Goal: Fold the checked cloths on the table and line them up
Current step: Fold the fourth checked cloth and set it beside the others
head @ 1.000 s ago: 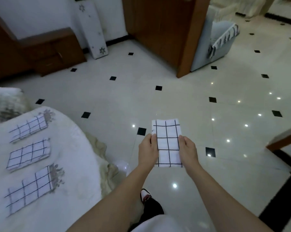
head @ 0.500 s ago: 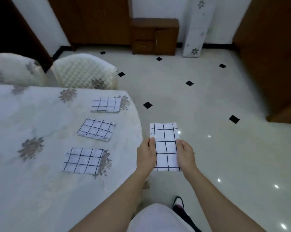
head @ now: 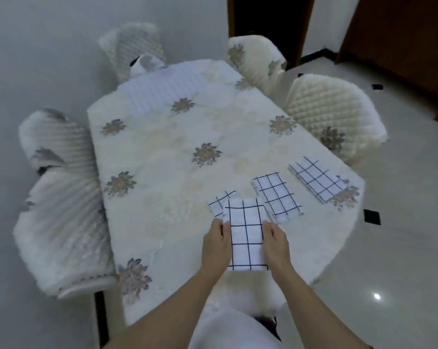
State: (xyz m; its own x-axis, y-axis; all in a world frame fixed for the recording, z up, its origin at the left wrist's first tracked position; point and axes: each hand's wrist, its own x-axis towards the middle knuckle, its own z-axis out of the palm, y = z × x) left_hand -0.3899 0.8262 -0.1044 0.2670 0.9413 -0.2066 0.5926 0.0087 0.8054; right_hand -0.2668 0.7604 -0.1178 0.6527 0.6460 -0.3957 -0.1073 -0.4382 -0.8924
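Note:
I hold a folded white cloth with a black check (head: 245, 233) flat between both hands, above the near right part of the table (head: 167, 172). My left hand (head: 216, 244) grips its left edge and my right hand (head: 275, 244) grips its right edge. Three folded checked cloths lie in a row on the table beyond it: one (head: 219, 201) mostly hidden behind the held cloth, one (head: 277, 196) in the middle, and one (head: 317, 181) near the right edge.
The table wears a cream cloth with grey flower prints. Quilted chairs stand around it: at the left (head: 61, 197), far left (head: 134, 49), far right (head: 258, 59) and right (head: 336, 114). Glossy tiled floor (head: 401, 248) lies to the right.
My view has swung left from the floor onto the table. The held cloth, still gripped by both hands, is now over the table beside the row of folded cloths.

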